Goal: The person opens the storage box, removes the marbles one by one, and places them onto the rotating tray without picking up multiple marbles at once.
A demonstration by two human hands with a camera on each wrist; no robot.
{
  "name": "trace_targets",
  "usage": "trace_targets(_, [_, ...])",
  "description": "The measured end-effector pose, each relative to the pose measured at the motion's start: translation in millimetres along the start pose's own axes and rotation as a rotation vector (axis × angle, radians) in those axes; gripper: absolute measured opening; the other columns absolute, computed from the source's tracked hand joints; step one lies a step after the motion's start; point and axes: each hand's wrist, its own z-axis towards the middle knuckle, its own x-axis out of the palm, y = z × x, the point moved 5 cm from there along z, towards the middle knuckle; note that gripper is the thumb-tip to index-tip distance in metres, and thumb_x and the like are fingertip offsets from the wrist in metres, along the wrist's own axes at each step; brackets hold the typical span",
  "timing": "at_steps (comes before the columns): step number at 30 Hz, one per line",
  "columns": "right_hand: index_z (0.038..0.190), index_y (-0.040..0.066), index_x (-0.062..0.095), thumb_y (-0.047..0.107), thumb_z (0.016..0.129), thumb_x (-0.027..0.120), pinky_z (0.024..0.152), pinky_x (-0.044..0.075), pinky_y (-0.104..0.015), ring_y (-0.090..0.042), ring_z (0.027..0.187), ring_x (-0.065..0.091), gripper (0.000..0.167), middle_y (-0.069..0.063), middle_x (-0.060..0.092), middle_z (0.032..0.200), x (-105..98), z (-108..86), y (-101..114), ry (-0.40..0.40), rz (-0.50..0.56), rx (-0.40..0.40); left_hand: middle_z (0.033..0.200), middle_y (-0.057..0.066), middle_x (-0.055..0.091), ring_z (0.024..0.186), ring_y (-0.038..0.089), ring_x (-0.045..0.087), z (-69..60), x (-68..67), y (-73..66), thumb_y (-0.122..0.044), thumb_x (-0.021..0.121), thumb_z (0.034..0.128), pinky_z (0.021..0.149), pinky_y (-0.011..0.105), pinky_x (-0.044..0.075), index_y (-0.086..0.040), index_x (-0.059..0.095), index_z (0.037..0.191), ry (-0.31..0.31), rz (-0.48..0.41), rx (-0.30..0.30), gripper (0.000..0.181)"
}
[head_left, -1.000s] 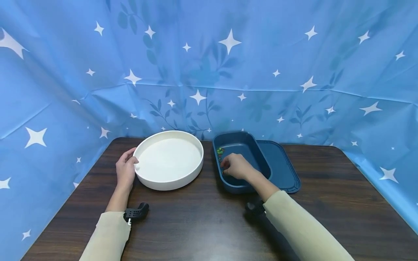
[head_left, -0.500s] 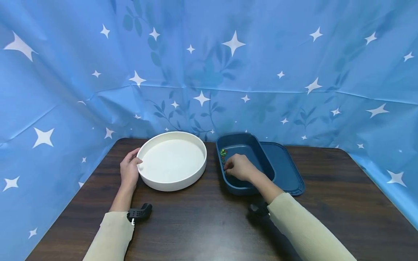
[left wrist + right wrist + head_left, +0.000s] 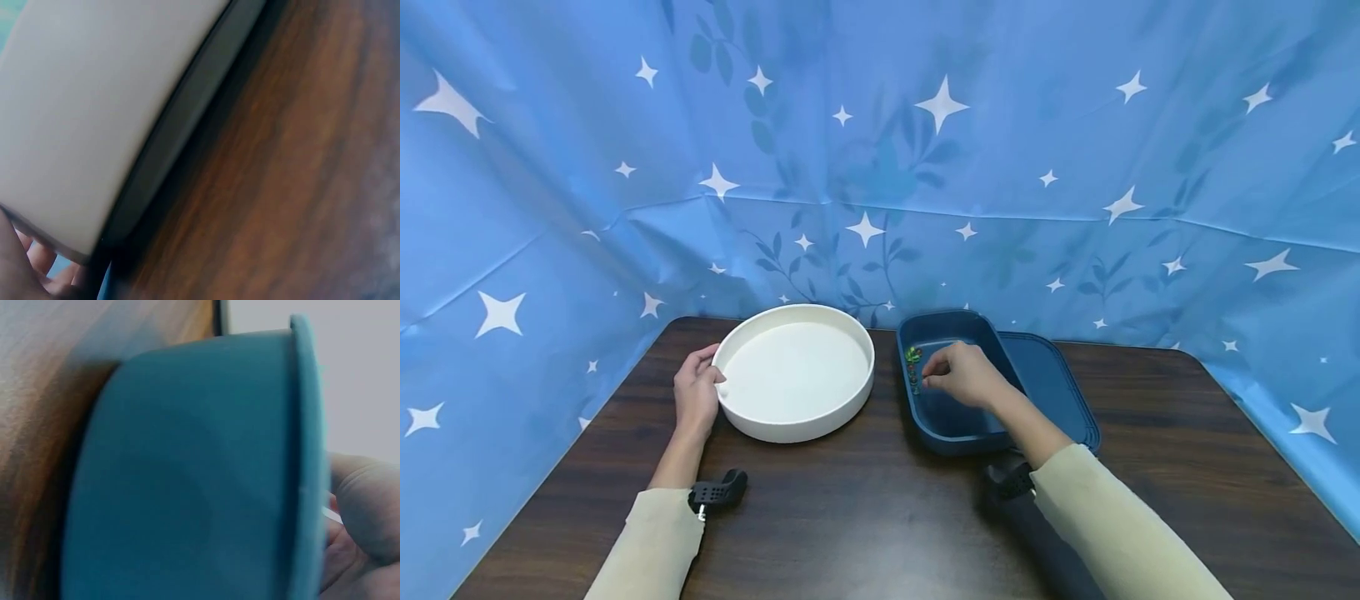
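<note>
My left hand [image 3: 696,392] grips the left rim of a round white tray [image 3: 793,371], thumb over the edge and fingers outside. In the left wrist view the tray's wall [image 3: 112,112] fills the left side, with fingers [image 3: 44,259] at its corner. My right hand [image 3: 966,377] reaches into a deep blue rectangular box [image 3: 955,446], thumb and fingertips brought together. Between them, in the right wrist view, shows a thin white sliver [image 3: 332,515]; its kind is unclear. Several tiny green and reddish pieces [image 3: 913,367] line the box's left inner side, left of my fingertips.
Partly beneath the box's right side lies a flat blue lid [image 3: 1052,383]. The dark wooden table [image 3: 850,517] extends in front of both containers. A blue curtain with white stars [image 3: 880,167] hangs close behind the table's back edge.
My right hand has shifted right and slightly up, away from the box's left inner side, so more of the tiny row shows. The left hand keeps its grip on the tray.
</note>
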Motion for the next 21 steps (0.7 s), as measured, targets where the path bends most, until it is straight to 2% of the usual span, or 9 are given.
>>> trace_targets(3, [0.104, 0.007, 0.077, 0.017, 0.094, 0.069, 0.08, 0.056, -0.037, -0.016, 0.089, 0.069, 0.016, -0.003, 0.077, 0.096, -5.9, 0.0, 3.8, -0.022, 0.015, 0.004, 0.148, 0.02, 0.055, 0.142, 0.028, 0.049, -2.1, -2.5, -0.6, 0.007, 0.041, 0.0812, 0.117, 0.044, 0.037, 0.002, 0.054, 0.141, -0.046, 0.011, 0.008, 0.061])
trace_targets(7, [0.108, 0.008, 0.076, 0.02, 0.094, 0.069, 0.081, 0.057, -0.038, -0.017, 0.093, 0.069, 0.02, -0.003, 0.077, 0.099, -9.7, 1.9, 11.0, -0.053, 0.033, 0.0, 0.145, 0.02, 0.058, 0.14, 0.027, 0.052, -7.0, -1.9, -2.1, 0.007, 0.042, 0.08, 0.114, 0.04, 0.04, 0.001, 0.057, 0.138, -0.063, 0.005, 0.008, 0.06])
trace_targets(15, [0.105, 0.011, 0.078, 0.022, 0.094, 0.07, 0.076, 0.057, -0.034, -0.017, 0.089, 0.069, 0.018, -0.003, 0.078, 0.096, -17.4, 5.4, 28.9, -0.122, 0.074, -0.043, 0.142, 0.019, 0.06, 0.138, 0.025, 0.054, -14.2, 6.4, -3.6, 0.007, 0.043, 0.0789, 0.099, 0.018, 0.044, 0.001, 0.059, 0.135, -0.057, -0.024, 0.007, 0.059])
trace_targets(21, [0.103, 0.015, 0.078, 0.025, 0.093, 0.072, 0.074, 0.056, -0.032, -0.016, 0.087, 0.068, 0.016, -0.002, 0.077, 0.096, -23.9, 6.4, 48.0, -0.152, 0.098, -0.057, 0.146, 0.02, 0.057, 0.14, 0.026, 0.051, -15.8, 11.5, -2.7, 0.007, 0.042, 0.0809, 0.089, 0.008, 0.043, 0.004, 0.058, 0.136, -0.009, -0.032, 0.023, 0.057])
